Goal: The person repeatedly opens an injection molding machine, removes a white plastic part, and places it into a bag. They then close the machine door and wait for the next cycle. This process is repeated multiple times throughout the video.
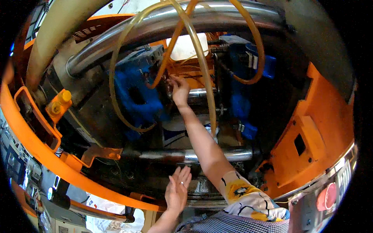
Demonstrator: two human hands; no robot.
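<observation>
My right hand [180, 90] reaches deep into the machine, its fingers curled at the inner face of the left blue metal mold half [140, 87]. What the fingertips hold, if anything, is too dark and small to make out. Lower down, my left hand [178, 189] is held palm up with its fingers stretched out and nothing in it, just below a shiny steel bar [171, 155]. Facing the left mold half across a gap stands the right blue mold half [240, 101]. An amber hose [164, 62] runs down to the left mold half, close to my right hand.
Yellowish hoses [202, 54] loop down in front of the molds. A thick steel bar [163, 24] crosses above. Orange guard panels stand to the left [83, 188] and right [307, 151]. A pink container [326, 197] sits at the far right, white plastic bags [112, 217] at lower left.
</observation>
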